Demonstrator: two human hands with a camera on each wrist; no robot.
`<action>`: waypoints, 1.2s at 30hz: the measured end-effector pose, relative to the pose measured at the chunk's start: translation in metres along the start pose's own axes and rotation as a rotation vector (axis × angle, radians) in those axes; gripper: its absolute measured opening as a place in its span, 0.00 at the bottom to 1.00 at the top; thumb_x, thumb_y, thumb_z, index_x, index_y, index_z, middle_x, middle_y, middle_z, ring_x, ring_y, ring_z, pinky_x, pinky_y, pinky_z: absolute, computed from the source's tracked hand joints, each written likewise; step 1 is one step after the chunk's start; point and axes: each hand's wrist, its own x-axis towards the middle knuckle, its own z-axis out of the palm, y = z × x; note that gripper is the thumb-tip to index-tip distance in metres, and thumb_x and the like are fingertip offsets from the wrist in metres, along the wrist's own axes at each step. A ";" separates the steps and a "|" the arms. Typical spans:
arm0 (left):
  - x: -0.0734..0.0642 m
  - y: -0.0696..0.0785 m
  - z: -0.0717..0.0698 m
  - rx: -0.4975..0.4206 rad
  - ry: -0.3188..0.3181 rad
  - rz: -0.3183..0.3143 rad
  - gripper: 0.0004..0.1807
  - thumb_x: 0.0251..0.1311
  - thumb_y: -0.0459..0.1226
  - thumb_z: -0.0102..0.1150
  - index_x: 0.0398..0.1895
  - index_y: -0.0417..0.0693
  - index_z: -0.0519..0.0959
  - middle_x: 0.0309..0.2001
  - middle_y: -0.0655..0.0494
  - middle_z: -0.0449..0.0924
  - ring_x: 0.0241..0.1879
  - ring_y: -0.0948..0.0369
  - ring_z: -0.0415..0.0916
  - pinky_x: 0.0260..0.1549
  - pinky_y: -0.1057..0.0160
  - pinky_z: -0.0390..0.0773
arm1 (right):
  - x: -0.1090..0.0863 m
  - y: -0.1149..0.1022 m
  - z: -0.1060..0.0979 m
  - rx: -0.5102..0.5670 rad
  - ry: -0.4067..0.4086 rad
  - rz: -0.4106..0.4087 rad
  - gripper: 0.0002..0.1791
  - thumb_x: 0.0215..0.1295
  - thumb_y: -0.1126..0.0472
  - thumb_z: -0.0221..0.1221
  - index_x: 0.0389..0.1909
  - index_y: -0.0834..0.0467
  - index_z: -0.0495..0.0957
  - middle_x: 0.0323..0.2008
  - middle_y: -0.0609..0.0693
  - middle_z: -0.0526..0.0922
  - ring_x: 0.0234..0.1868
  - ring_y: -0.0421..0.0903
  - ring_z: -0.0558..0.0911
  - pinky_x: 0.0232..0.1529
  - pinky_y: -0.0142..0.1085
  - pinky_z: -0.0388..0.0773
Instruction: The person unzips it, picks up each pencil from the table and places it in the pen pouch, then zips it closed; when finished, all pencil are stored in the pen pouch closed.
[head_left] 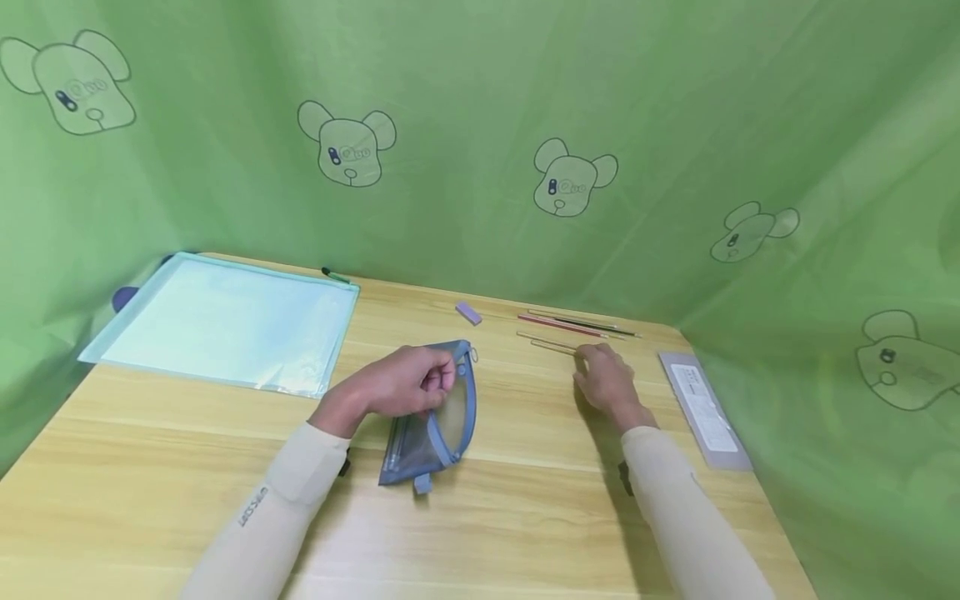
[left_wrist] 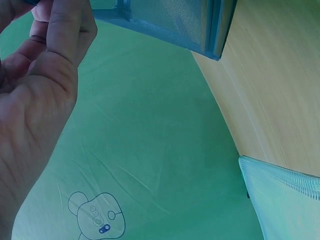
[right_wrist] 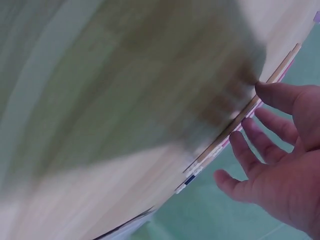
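L hand pinching mesh pouch, R hand loose-fingered @ R ends of 2 tan pencils.

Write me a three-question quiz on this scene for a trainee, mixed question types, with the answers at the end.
1. Which hand holds the blue mesh pouch?

2. True or false: the mouth of the pouch is closed all the way along.

3. In the head view, which of these is nearest the right hand?
A) the turquoise zip folder
B) the plain wooden pencils
C) the purple block

Key
1. The left hand.
2. False: the mouth gapes open.
3. B.
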 end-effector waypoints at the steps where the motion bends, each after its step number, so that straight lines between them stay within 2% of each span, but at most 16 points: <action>1: 0.000 0.000 0.000 -0.001 -0.001 0.000 0.06 0.66 0.26 0.59 0.41 0.44 0.78 0.29 0.57 0.75 0.28 0.63 0.78 0.33 0.65 0.82 | 0.000 0.002 0.000 -0.002 0.002 -0.009 0.28 0.74 0.64 0.60 0.73 0.64 0.71 0.75 0.72 0.68 0.75 0.75 0.67 0.75 0.78 0.56; 5: -0.001 0.000 0.001 -0.004 -0.006 -0.004 0.06 0.66 0.25 0.59 0.42 0.42 0.78 0.29 0.57 0.75 0.28 0.63 0.77 0.33 0.66 0.82 | 0.001 0.010 0.000 -0.003 0.014 -0.047 0.27 0.72 0.67 0.59 0.70 0.65 0.73 0.70 0.71 0.73 0.70 0.73 0.73 0.74 0.72 0.66; 9: -0.002 0.000 0.002 -0.004 -0.009 -0.005 0.05 0.66 0.25 0.60 0.42 0.41 0.78 0.30 0.57 0.75 0.28 0.63 0.77 0.33 0.66 0.82 | 0.002 0.019 0.002 -0.018 0.022 -0.076 0.23 0.72 0.69 0.58 0.66 0.67 0.76 0.61 0.68 0.78 0.61 0.67 0.80 0.67 0.64 0.78; 14: -0.001 0.001 0.002 -0.002 -0.005 -0.002 0.06 0.66 0.25 0.60 0.42 0.42 0.78 0.29 0.57 0.75 0.28 0.63 0.78 0.33 0.65 0.83 | -0.002 0.019 0.002 0.020 0.004 -0.096 0.21 0.71 0.71 0.59 0.64 0.69 0.77 0.55 0.68 0.82 0.56 0.65 0.83 0.63 0.60 0.82; 21: -0.002 0.001 0.001 -0.012 -0.004 -0.016 0.06 0.67 0.25 0.60 0.43 0.40 0.78 0.30 0.56 0.75 0.28 0.62 0.79 0.34 0.64 0.85 | -0.017 -0.004 0.007 0.161 -0.039 -0.115 0.20 0.71 0.70 0.62 0.62 0.69 0.78 0.56 0.68 0.85 0.58 0.65 0.85 0.63 0.59 0.83; 28: -0.002 0.001 0.001 -0.024 -0.008 -0.022 0.07 0.66 0.25 0.59 0.40 0.45 0.77 0.31 0.56 0.74 0.28 0.62 0.79 0.34 0.64 0.86 | -0.039 -0.034 0.019 0.289 -0.086 -0.071 0.16 0.70 0.69 0.64 0.58 0.64 0.81 0.45 0.55 0.85 0.52 0.56 0.86 0.59 0.52 0.86; 36: -0.001 0.002 0.000 -0.010 -0.005 -0.008 0.07 0.66 0.25 0.60 0.39 0.47 0.77 0.30 0.56 0.75 0.28 0.62 0.79 0.34 0.64 0.85 | -0.056 -0.058 0.023 0.360 -0.133 -0.031 0.16 0.68 0.71 0.65 0.56 0.63 0.81 0.41 0.52 0.83 0.44 0.47 0.82 0.48 0.39 0.83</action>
